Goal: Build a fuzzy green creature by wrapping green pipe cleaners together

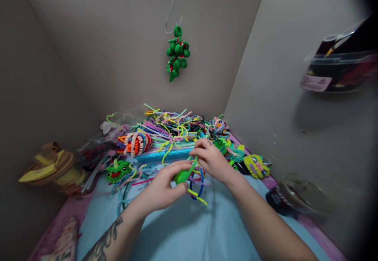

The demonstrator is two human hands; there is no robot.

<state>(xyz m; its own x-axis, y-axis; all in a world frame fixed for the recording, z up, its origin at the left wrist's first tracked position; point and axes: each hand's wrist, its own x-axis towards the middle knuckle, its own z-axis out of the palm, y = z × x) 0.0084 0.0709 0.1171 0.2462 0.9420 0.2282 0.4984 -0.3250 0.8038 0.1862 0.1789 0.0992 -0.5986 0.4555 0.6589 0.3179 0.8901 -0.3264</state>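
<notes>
My left hand [169, 184] is closed round a green piece made of pipe cleaners [181, 177], rounded in shape. From it a light green pipe cleaner [193, 165] sticks up, its end pinched between the fingertips of my right hand [208, 158]. Just below my hands, a yellow-green pipe cleaner [198, 197] and a blue loop of pipe cleaner [201, 184] show. The underside of the green piece is hidden by my left fingers.
Behind my hands, a blue tray [165, 155] sits by a heap of loose pipe cleaners [177, 125]. Finished figures lie around: a striped one [137, 145], a green one [118, 171], a yellow one [256, 166]. A lidded cup [283, 200] stands right; a green figure [178, 52] hangs on the wall.
</notes>
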